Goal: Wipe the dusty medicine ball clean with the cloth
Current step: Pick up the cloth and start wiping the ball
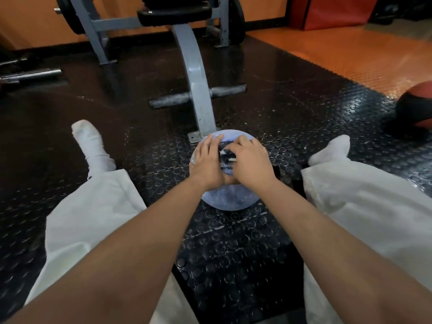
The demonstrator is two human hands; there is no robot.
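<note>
Two hands meet on top of the medicine ball (pixel 230 197), a pale blue sphere at the centre of the frame. It sits on the black studded floor (pixel 233 242) between legs in white trousers (pixel 98 206). The left hand (pixel 207 160) lies flat on the ball's upper left with straight fingers, grasping nothing. The right hand (pixel 251 160) curls its fingers over a dark cloth (pixel 227 157) with white marks and holds it against the top of the ball. A grey bench frame (pixel 197 85) stands at upper centre, its foot just behind the ball. A red-and-black ball (pixel 418 106) lies at the right edge.
</note>
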